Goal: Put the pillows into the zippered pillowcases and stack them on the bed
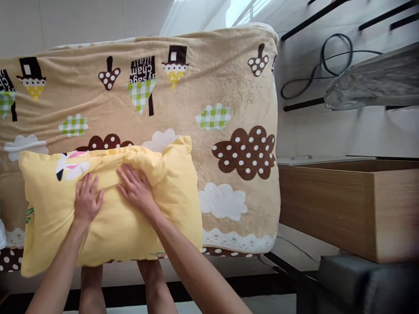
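Note:
A yellow pillow (111,226) with a rabbit print near its far edge lies across the near side of the bed. My left hand (87,198) rests flat on its upper middle, fingers stretched away from me. To the right of it, my right hand (135,185) presses on the pillow with its fingers spread. Creases run through the pillowcase beside that hand, and the far right corner sticks up. Under the pillow spreads a beige blanket (183,104) printed with clouds, houses and dotted shapes.
Right of the bed stands a wooden drawer or cabinet (327,205). Beyond it are a looped dark cable (322,65) on the floor, black metal legs and a plastic-covered object (376,80). A dark grey item (347,277) is at the lower right.

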Motion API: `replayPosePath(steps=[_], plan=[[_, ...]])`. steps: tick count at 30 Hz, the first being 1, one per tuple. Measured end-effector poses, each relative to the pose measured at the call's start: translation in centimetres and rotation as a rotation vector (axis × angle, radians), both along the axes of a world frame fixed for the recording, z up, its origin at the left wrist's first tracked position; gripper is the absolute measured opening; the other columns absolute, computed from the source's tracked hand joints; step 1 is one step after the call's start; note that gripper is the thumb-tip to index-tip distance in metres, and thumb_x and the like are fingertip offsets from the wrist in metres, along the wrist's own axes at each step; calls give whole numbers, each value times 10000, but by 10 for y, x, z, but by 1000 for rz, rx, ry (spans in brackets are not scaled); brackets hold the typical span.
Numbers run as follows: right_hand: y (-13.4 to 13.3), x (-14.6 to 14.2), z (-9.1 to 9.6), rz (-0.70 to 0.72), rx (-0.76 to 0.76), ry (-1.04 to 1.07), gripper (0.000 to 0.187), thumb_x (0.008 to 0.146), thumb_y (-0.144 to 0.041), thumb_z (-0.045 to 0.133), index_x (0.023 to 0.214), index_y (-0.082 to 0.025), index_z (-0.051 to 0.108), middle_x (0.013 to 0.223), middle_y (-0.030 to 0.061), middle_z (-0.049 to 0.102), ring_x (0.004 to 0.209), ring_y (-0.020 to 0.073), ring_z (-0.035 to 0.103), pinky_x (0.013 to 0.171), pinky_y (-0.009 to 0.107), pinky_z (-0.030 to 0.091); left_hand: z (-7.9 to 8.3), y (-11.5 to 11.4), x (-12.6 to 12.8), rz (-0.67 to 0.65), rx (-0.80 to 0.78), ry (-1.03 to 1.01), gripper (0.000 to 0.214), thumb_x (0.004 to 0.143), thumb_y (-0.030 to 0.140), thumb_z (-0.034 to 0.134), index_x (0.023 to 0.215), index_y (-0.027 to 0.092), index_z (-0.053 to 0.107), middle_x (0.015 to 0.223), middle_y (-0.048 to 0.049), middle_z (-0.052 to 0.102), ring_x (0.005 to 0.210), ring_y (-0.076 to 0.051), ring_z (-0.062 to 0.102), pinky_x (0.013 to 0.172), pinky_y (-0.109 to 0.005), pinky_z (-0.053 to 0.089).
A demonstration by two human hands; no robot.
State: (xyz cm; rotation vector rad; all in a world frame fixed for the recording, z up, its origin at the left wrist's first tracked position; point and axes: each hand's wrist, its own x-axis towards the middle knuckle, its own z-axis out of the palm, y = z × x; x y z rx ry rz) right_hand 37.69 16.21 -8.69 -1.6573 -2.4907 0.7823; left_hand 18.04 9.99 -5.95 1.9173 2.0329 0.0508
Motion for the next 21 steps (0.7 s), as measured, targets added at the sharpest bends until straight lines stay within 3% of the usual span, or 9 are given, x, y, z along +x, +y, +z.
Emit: replayPosePath(steps=[3,5,7,10,12,13,16,18,21], plan=[[17,80,-18,-370,-63,-134,564,995,-466,290,1478,-207,421,1542,124,411,1433,289,349,1143,559,227,0,-28,-68,285,62,105,597,940,462,440,1478,204,427,1582,-129,313,1478,-315,255,1198,-572,108],[30,138,-27,-430,-233,-104,519,974,-469,310,1332,-204,577,1419,136,558,1346,317,461,1078,555,335,11,-32,-125,567,-29,77,591,925,473,449,1433,174,483,1530,-166,402,1424,-344,353,1153,-567,242],[42,183,-34,-469,-303,6,480,931,-536,386,1100,-202,686,1201,134,692,1165,319,593,990,503,436,21,-26,-177,852,-159,-10,486,914,457,448,1244,154,634,1325,-165,615,1261,-332,535,1021,-483,432],[61,209,-44,-834,-181,184,456,844,-612,529,993,-201,656,1024,108,710,976,276,651,872,433,517,26,2,-222,1123,-51,-195,362,860,445,561,1067,169,673,1055,-72,717,975,-230,655,794,-323,521],[74,200,-49,-1074,-195,356,465,770,-597,653,1018,-207,600,1001,88,689,925,248,660,796,388,552,22,31,-225,1234,-50,-446,378,822,455,644,1064,164,655,928,-23,711,782,-146,640,668,-241,505],[80,190,-51,-1140,-244,449,478,728,-569,715,1014,-210,580,980,73,681,893,232,663,755,361,562,18,45,-220,1280,-135,-583,397,814,463,667,1058,151,653,866,-15,704,714,-125,620,643,-231,506],[94,163,-52,-1144,-445,610,472,635,-451,835,948,-190,598,881,35,672,797,196,655,677,311,556,8,81,-194,1312,-382,-808,454,789,434,733,1053,73,657,776,-48,705,700,-139,628,749,-317,570],[100,157,-46,-1089,-582,587,428,585,-375,877,866,-151,644,803,31,672,737,184,637,666,315,540,6,92,-181,1315,-299,-780,474,755,345,783,1082,30,647,824,-76,721,760,-162,655,837,-392,582],[108,170,-25,-1072,-643,602,359,589,-309,881,808,-105,683,766,48,683,710,165,621,716,337,521,13,93,-176,1340,34,-695,473,783,268,754,1163,27,606,1031,-101,722,835,-163,673,866,-436,594]])
